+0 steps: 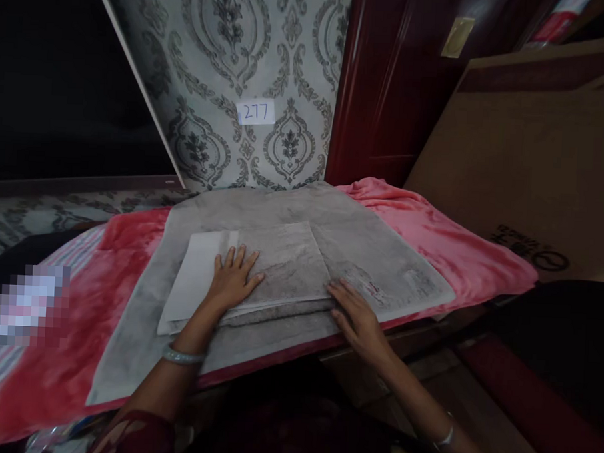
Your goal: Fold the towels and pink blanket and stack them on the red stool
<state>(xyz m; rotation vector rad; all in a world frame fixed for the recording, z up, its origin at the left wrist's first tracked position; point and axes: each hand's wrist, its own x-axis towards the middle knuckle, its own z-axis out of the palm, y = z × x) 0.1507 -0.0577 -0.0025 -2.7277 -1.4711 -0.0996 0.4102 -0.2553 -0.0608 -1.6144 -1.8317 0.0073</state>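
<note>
Head view: only 1 camera, 2 bare hands over layered cloths.
Folded cloth: grey, smooth-looking on top, pale panel [194, 272] at its left end [285, 262]; lies around the middle of the big grey sheet [243, 207], in front of the person.
Left hand: palm down on the cloth's upper layer near the pale panel [234, 277]; fingers spread, holding nothing; bracelet [182, 355] on wrist.
Right hand: at the cloth's right end, near corner [359, 317]; fingers stretched out, thumb apart; no pinch seen, fingertip contact hard to tell.
Near edge: layers don't line up; a darker grey layer shows under the top layer's pale rim.
Top layer: some shallow creases between the hands.
Grey sheet: spread over a red-pink blanket [407, 218], which shows at both sides and along the front.
Wall behind: patterned paper, card [255, 111] reading 277; dark screen [73, 76] left, cardboard box [535, 163] right.
Pressing well: left palm best kept flat as an anchor, right hand sweeping outward with light, even pressure.
Edge care: better to square the near layers before pressing hard; dragging could ruck the sheet underneath or set creases in.
</note>
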